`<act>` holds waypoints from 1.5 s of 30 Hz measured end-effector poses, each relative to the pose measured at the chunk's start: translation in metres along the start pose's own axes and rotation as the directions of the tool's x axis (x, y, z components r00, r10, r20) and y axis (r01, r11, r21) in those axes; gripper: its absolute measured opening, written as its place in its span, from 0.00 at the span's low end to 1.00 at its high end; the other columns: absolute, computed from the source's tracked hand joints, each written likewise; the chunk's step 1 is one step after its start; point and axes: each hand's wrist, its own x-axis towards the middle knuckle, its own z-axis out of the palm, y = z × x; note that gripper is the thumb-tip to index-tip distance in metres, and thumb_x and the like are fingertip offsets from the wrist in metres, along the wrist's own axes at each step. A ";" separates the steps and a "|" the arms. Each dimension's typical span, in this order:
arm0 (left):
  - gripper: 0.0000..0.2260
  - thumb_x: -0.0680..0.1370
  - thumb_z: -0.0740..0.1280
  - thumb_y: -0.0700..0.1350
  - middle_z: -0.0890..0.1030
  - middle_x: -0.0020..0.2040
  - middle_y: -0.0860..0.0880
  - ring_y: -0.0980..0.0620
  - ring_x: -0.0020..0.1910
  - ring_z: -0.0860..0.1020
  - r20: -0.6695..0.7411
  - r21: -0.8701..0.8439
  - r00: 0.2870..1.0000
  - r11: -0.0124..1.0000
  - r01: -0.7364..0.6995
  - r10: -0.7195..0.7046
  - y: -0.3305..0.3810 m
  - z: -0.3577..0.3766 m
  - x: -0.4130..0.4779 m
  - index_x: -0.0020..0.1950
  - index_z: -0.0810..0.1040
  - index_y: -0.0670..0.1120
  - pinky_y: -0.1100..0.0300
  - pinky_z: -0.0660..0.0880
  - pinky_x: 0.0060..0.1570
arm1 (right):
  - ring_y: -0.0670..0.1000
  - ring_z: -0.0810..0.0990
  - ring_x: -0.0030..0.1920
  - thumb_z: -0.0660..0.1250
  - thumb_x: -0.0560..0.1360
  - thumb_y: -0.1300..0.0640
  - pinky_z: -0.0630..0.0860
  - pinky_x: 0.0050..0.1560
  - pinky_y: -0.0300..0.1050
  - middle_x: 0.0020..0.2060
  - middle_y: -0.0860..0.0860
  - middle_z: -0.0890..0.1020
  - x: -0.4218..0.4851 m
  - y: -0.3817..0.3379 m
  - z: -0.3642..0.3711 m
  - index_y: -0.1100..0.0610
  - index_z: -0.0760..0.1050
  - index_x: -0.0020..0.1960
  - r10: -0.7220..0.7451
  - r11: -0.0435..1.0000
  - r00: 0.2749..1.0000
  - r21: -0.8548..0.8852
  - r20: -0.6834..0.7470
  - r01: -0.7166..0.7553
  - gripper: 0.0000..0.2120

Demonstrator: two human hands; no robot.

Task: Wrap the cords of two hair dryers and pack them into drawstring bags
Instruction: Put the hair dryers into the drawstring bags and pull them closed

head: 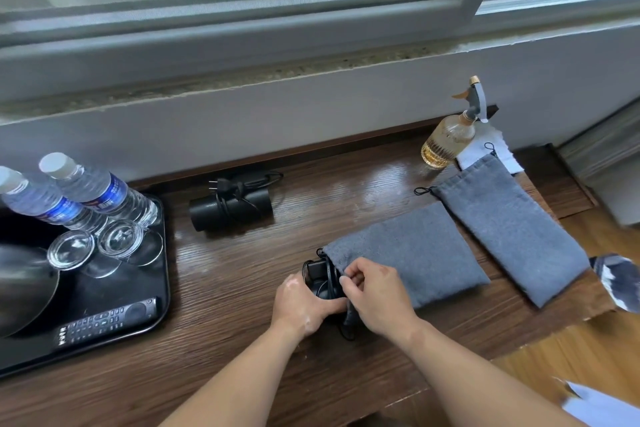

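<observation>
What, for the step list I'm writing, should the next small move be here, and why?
Probably slide the hair dryer deeper into the grey bag. The left hand grips the dryer at the bag's mouth, the right hand pinches the mouth's edge, and the dryer's black end shows outside the fabric, so it seems only partly in.

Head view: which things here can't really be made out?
All head view.
Hair dryer in the near bag: mostly hidden by fabric, left hand and right hand.
Remote: button labels too small.
Metal vessel: cut off by the left edge.
Patterned object: cut off by right edge, blurred.
</observation>
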 end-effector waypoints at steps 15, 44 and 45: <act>0.31 0.59 0.83 0.53 0.83 0.55 0.55 0.54 0.55 0.80 0.236 -0.074 0.971 0.997 -0.009 0.026 -0.036 -0.022 0.007 0.60 0.78 0.52 0.61 0.74 0.58 | 0.42 0.79 0.35 0.71 0.74 0.49 0.79 0.44 0.43 0.32 0.42 0.81 -0.009 0.017 -0.004 0.46 0.77 0.41 0.009 1.000 0.999 0.019 -0.040 -0.008 0.05; 0.24 0.63 0.84 0.40 0.88 0.47 0.54 0.66 0.44 0.83 0.092 -0.439 0.995 0.898 0.016 0.027 -0.029 0.003 -0.008 0.56 0.84 0.54 0.76 0.75 0.45 | 0.44 0.79 0.35 0.70 0.73 0.49 0.79 0.43 0.44 0.34 0.43 0.81 -0.012 -0.003 -0.007 0.49 0.80 0.43 -0.134 0.990 0.980 -0.050 -0.144 0.129 0.04; 0.24 0.62 0.84 0.41 0.88 0.47 0.53 0.63 0.45 0.84 0.098 -0.443 0.995 0.896 0.015 0.031 -0.026 0.004 -0.009 0.55 0.84 0.53 0.71 0.77 0.47 | 0.44 0.79 0.36 0.69 0.73 0.48 0.79 0.44 0.45 0.34 0.44 0.81 -0.013 -0.006 -0.003 0.49 0.80 0.44 -0.150 0.988 0.980 -0.056 -0.131 0.144 0.05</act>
